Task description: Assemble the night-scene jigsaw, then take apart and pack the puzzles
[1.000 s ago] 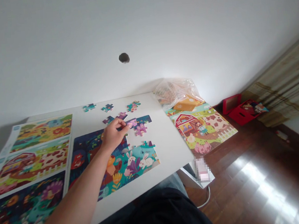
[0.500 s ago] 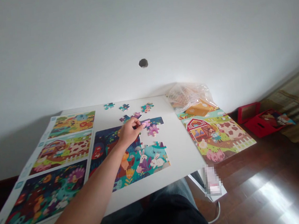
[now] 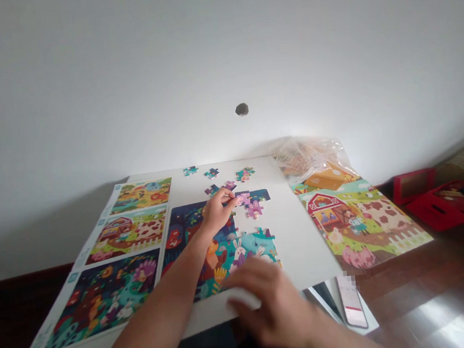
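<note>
In the head view, your left hand (image 3: 218,210) pinches the left edge of a light-purple cardboard puzzle piece (image 3: 243,199) between thumb and forefinger, low over the white tabletop (image 3: 298,233). That piece sits against a dark-blue rectangular cardboard strip (image 3: 262,194), and a purple puzzle piece with eye-like round spots (image 3: 254,209) lies just in front of it. Nearer you is the partly assembled night-forest puzzle (image 3: 231,252), with white rabbits on its right part and its upper right corner unfilled; your left forearm crosses over it. Your right hand (image 3: 269,298) is blurred above the front edge, fingers loosely curled and thumb apart, with nothing visible in its grasp. Toward the wall you have a small teal puzzle piece (image 3: 190,170), a dark-blue and teal one (image 3: 211,173) and a teal and pink one (image 3: 245,174). To your left lies a white paper sheet printed with three animal scenes (image 3: 120,248); to your right, a colourful farm picture (image 3: 362,222), with a crumpled clear plastic bag (image 3: 311,156) and an orange cardboard box (image 3: 325,178) at its far end.
</note>
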### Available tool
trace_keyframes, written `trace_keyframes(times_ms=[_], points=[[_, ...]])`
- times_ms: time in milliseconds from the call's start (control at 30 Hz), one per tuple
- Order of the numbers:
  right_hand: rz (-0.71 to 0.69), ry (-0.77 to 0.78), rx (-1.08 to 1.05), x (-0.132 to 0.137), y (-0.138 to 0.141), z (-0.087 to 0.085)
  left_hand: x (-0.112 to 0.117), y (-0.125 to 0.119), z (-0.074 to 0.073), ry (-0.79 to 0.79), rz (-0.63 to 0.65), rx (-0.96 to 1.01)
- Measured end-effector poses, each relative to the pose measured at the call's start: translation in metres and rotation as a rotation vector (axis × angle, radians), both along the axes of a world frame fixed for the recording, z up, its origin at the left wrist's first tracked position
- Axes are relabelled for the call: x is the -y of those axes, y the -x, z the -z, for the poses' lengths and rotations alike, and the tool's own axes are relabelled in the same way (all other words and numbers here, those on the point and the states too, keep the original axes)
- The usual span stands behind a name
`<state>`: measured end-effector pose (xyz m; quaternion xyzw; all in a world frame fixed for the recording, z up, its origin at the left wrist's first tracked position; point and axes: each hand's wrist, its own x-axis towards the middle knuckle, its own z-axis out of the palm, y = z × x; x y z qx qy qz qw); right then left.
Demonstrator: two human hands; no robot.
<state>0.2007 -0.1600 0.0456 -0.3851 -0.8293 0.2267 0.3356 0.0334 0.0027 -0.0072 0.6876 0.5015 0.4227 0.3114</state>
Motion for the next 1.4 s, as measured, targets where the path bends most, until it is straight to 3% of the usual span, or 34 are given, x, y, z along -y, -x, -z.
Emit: trace_keyframes(times_ms=[133, 167, 300, 433, 600, 733, 800, 967, 1033, 1400], points=[[0.437, -0.056, 0.000, -0.070, -0.026, 0.015, 0.002, 0.000, -0.004, -0.001, 0.088, 0.024], [0.467, -0.066, 0.013, -0.087, -0.031, 0.021, 0.003, 0.001, -0.005, -0.005, 0.101, 0.023], [0.323, -0.032, 0.058, -0.125, -0.039, 0.049, 0.006, 0.004, -0.008, -0.033, 0.155, 0.028], [0.322, 0.036, -0.082, -0.127, -0.040, 0.059, 0.006, 0.004, -0.009, -0.040, 0.248, 0.021], [0.238, 0.104, -0.267, -0.118, -0.043, 0.050, 0.007, 0.002, -0.010, -0.061, 0.263, -0.055], [0.287, 0.169, -0.320, -0.115, -0.040, 0.047, 0.008, 0.002, -0.012, -0.057, 0.274, -0.072], [0.327, 0.182, -0.347, -0.115, -0.038, 0.047, 0.007, 0.005, -0.011, -0.063, 0.229, -0.052], [0.430, 0.220, -0.417, -0.117, -0.039, 0.050, -0.004, 0.019, -0.005, -0.109, -0.102, 0.049], [0.435, 0.239, -0.425, -0.118, -0.039, 0.051, -0.007, 0.024, -0.003, -0.102, -0.171, 0.050], [0.406, 0.255, -0.419, -0.117, -0.039, 0.053, -0.002, 0.023, -0.003, -0.094, -0.126, -0.044]])
